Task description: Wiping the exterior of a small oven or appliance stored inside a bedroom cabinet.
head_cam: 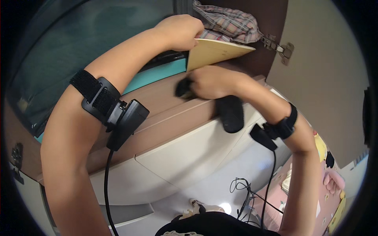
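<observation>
My left hand (pixel 184 32) grips the upper edge of a thin beige board or folder (pixel 217 53), which stands tilted at the front of an open wooden cabinet. Just below the board, my right hand (pixel 214 82) is closed around a black soft item. One blurred end (pixel 183 88) of black material sticks out left of the fist. A rounded black piece (pixel 231 115) hangs beneath the hand, over the cabinet's front edge. Whether these are one thing or two I cannot tell. Behind my left forearm lies a large dark storage bag or case (pixel 73 44) with a teal strip (pixel 161 72) along its front.
Plaid cloth (pixel 230 23) is bunched at the cabinet's back right. The open cabinet door (pixel 322 73) stands at right on a metal hinge (pixel 280 48). White drawer fronts (pixel 189 147) lie below. Black cables (pixel 246 191) trail over the floor near a pink floral bedspread (pixel 319 203).
</observation>
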Action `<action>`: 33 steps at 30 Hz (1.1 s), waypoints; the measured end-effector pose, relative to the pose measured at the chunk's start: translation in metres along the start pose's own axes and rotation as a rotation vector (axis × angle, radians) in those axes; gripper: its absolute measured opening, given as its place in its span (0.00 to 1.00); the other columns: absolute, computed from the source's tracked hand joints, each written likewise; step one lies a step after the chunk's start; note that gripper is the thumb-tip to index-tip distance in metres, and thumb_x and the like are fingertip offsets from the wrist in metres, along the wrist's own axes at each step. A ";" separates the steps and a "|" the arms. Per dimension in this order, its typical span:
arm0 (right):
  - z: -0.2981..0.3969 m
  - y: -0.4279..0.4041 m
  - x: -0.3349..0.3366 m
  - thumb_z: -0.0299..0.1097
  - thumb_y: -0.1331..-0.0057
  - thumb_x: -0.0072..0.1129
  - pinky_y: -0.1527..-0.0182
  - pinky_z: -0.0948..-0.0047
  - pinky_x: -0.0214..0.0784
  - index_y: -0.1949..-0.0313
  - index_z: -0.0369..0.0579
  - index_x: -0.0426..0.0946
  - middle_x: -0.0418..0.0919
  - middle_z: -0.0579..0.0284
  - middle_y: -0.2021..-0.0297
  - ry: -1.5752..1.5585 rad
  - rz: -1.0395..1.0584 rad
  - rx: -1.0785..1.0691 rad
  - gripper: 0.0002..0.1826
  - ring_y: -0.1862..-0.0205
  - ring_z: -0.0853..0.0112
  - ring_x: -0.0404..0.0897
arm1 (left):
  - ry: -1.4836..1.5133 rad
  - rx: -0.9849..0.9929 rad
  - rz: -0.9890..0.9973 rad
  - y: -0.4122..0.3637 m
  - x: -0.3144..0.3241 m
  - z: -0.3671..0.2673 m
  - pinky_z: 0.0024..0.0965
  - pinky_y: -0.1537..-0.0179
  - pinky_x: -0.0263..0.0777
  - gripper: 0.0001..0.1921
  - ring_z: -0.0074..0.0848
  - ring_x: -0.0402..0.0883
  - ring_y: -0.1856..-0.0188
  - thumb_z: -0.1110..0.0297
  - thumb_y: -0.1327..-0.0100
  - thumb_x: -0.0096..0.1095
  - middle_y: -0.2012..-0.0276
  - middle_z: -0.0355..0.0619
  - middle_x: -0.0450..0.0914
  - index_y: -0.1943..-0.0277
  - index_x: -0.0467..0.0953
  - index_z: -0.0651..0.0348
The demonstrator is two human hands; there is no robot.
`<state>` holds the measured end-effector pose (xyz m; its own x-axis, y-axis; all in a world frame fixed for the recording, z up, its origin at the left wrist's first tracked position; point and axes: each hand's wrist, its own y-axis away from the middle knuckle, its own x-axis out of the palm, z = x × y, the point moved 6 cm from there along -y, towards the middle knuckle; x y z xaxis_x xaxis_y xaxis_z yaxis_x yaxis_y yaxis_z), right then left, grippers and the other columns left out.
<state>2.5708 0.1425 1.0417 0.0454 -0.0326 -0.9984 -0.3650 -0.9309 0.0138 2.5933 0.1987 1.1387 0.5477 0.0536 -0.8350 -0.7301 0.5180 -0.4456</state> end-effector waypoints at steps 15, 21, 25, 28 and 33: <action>0.110 -0.020 -0.003 0.46 0.36 0.52 0.64 0.58 0.71 0.73 0.42 0.81 0.79 0.46 0.76 -0.321 -0.514 -0.277 0.20 0.70 0.54 0.79 | 0.331 -0.021 0.342 0.075 -0.013 -0.055 0.40 0.66 0.73 0.11 0.40 0.81 0.71 0.66 0.42 0.55 0.75 0.51 0.82 0.71 0.81 0.64; 0.104 -0.024 -0.005 0.42 0.35 0.53 0.59 0.59 0.71 0.69 0.42 0.82 0.81 0.47 0.71 -0.419 -0.468 -0.267 0.16 0.67 0.53 0.79 | 0.073 -0.183 0.171 0.169 -0.073 -0.049 0.44 0.68 0.70 0.15 0.46 0.78 0.70 0.60 0.38 0.53 0.76 0.54 0.78 0.73 0.79 0.62; 0.104 -0.020 -0.011 0.42 0.35 0.54 0.65 0.59 0.70 0.70 0.38 0.81 0.78 0.45 0.78 -0.388 -0.430 -0.229 0.17 0.71 0.51 0.79 | -0.075 -0.402 0.267 0.232 -0.081 -0.055 0.43 0.70 0.69 0.18 0.44 0.78 0.70 0.56 0.37 0.55 0.77 0.53 0.77 0.74 0.77 0.62; 0.105 -0.021 -0.011 0.42 0.36 0.56 0.66 0.59 0.70 0.70 0.39 0.81 0.79 0.46 0.78 -0.359 -0.508 -0.205 0.17 0.72 0.51 0.78 | -0.086 -0.365 0.111 0.265 -0.066 -0.061 0.42 0.72 0.69 0.15 0.42 0.77 0.71 0.56 0.40 0.59 0.75 0.50 0.76 0.73 0.76 0.61; 0.098 -0.014 -0.015 0.40 0.35 0.56 0.68 0.62 0.70 0.68 0.38 0.81 0.79 0.47 0.78 -0.389 -0.635 -0.208 0.15 0.74 0.54 0.78 | -0.259 -0.411 -0.147 0.276 -0.047 -0.073 0.40 0.73 0.68 0.11 0.37 0.74 0.70 0.60 0.46 0.65 0.74 0.44 0.72 0.72 0.73 0.57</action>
<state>2.4843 0.1914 1.0513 -0.1570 0.6246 -0.7650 -0.1940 -0.7790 -0.5962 2.3359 0.2772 1.0313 0.7017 0.2424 -0.6700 -0.7100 0.1597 -0.6858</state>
